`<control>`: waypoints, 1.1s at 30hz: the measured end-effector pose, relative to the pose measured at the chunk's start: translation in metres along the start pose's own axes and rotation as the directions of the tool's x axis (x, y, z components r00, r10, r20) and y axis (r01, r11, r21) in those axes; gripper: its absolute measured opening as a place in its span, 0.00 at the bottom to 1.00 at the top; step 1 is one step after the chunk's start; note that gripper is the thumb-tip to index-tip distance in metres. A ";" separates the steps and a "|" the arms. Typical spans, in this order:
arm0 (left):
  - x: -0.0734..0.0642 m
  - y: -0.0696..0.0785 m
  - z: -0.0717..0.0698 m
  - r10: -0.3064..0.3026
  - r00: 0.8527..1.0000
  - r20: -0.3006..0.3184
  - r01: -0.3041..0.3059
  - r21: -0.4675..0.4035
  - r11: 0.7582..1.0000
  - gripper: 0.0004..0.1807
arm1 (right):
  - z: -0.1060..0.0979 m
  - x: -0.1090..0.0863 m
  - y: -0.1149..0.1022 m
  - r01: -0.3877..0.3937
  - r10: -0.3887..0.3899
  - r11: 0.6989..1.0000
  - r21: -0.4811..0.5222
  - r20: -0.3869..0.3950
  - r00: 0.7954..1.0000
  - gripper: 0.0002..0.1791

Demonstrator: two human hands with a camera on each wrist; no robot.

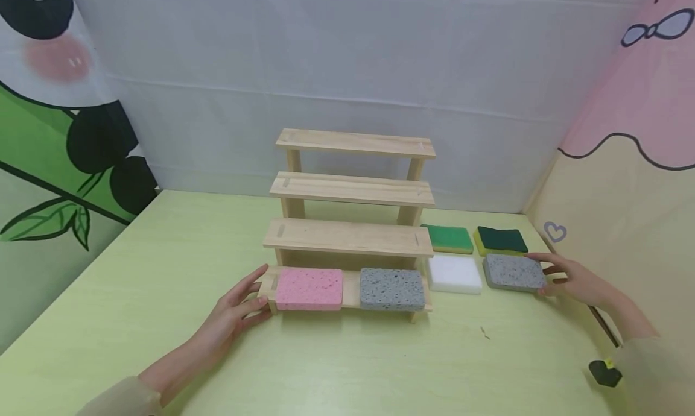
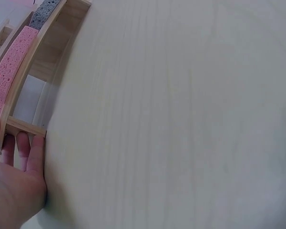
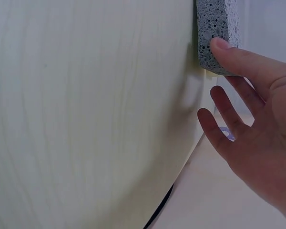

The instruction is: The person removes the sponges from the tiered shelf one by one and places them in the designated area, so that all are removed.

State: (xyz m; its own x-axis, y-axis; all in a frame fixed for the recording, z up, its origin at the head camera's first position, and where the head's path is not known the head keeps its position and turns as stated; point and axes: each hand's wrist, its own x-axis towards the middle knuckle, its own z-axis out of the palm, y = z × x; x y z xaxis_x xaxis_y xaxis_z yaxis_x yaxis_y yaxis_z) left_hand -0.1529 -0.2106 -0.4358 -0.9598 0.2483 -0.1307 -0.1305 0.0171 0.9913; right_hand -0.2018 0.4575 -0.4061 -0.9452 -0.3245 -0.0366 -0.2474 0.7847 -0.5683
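Observation:
A pink sponge (image 1: pixel 309 289) and a dark-speckled grey sponge (image 1: pixel 393 289) lie side by side on the lowest step of a wooden stepped rack (image 1: pixel 347 237). My left hand (image 1: pixel 227 313) holds the left end of that step; in the left wrist view its fingers (image 2: pixel 35 155) lie against the end leg. At the right, my right hand (image 1: pixel 581 283) pinches the right end of a second grey sponge (image 1: pixel 514 272) between thumb and index finger. The right wrist view shows the thumb on this grey sponge (image 3: pixel 212 36), with the other fingers spread apart from it.
Between the rack and the second grey sponge lies a white sponge (image 1: pixel 455 275). Behind are a green-topped sponge (image 1: pixel 449 238) and a yellow sponge with a dark green top (image 1: pixel 501 240). A printed side wall (image 1: pixel 641 223) stands close beside the right hand.

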 end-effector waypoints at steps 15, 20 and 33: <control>0.000 0.000 -0.001 0.003 1.000 0.007 -0.003 -0.005 1.000 0.39 | 0.001 -0.002 0.001 -0.025 0.022 0.999 0.041 0.076 0.997 0.41; 0.000 0.000 -0.001 0.006 1.000 0.016 -0.006 -0.009 1.000 0.38 | 0.000 -0.003 -0.001 -0.057 0.051 0.998 0.041 0.129 0.990 0.42; 0.000 0.001 0.000 0.006 1.000 0.005 -0.006 -0.009 1.000 0.39 | -0.003 -0.001 0.000 -0.042 0.033 0.998 0.052 0.158 0.987 0.41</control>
State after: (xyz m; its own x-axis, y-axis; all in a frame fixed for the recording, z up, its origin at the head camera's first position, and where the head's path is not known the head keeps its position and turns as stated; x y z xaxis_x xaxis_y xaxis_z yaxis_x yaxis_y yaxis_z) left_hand -0.1527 -0.2110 -0.4350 -0.9593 0.2532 -0.1248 -0.1272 0.0073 0.9919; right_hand -0.2013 0.4596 -0.4037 -0.9073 -0.3776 -0.1850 -0.1960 0.7691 -0.6084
